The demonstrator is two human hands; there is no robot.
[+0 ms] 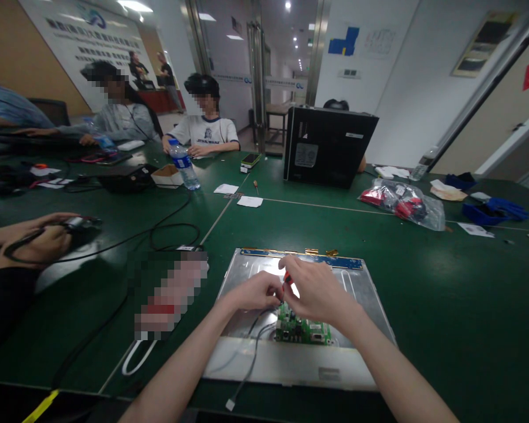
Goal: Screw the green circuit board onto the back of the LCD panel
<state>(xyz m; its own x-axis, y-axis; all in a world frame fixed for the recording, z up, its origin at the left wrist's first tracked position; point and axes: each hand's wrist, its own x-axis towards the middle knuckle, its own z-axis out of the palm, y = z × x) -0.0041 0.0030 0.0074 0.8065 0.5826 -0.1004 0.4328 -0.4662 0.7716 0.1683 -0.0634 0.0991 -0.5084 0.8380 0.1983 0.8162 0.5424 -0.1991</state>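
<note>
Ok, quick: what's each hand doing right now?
Left hand: fingers curled, pinching at the small red tool; exact grip hidden.
Right hand: closed around the red tool, over the green circuit board.

Bare green worktop (445, 294) lies open from one to five o'clock of the metal panel (361, 294), all the way to the plastic bag (401, 202) at two o'clock. At twelve o'clock a clear strip runs up to the black computer case (328, 147), which blocks farther reach. At nine o'clock black cables (167, 226) loop across the worktop, and a co-worker's hand (39, 244) crowds the far left edge. A grey wire (251, 358) trails over the panel's near edge at six o'clock.
</note>
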